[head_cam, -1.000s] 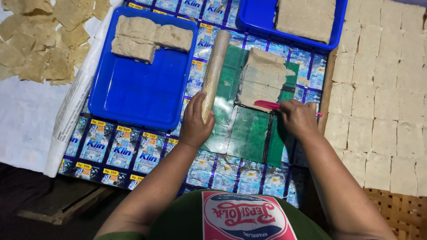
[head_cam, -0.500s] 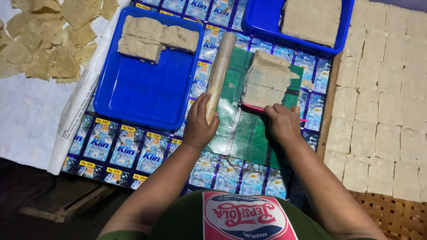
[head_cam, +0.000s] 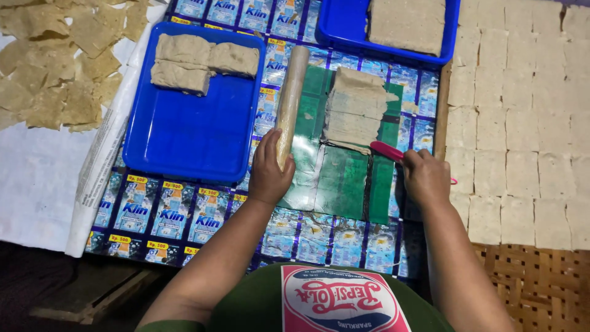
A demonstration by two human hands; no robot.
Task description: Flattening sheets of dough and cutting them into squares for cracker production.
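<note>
While the left hand point(head_cam: 269, 171) grips the rolling pin point(head_cam: 290, 104) for readiness, the right hand point(head_cam: 425, 178) — at 3 o'clock — clasps a pink-handled knife point(head_cam: 387, 150) against the dough slab point(head_cam: 355, 110).

The person wears a dark green short-sleeved cotton shirt point(head_cam: 258, 307); its sleeve edge shows at the lower left, just above the elbow. On the chest sits a large printed emblem point(head_cam: 341, 304), a rounded red, white and blue patch with curling script, seen upside down from the head camera. Both forearms are bare. The left hand point(head_cam: 270, 172) and the right hand point(head_cam: 426, 178) carry no rings, watch or gloves.
</note>
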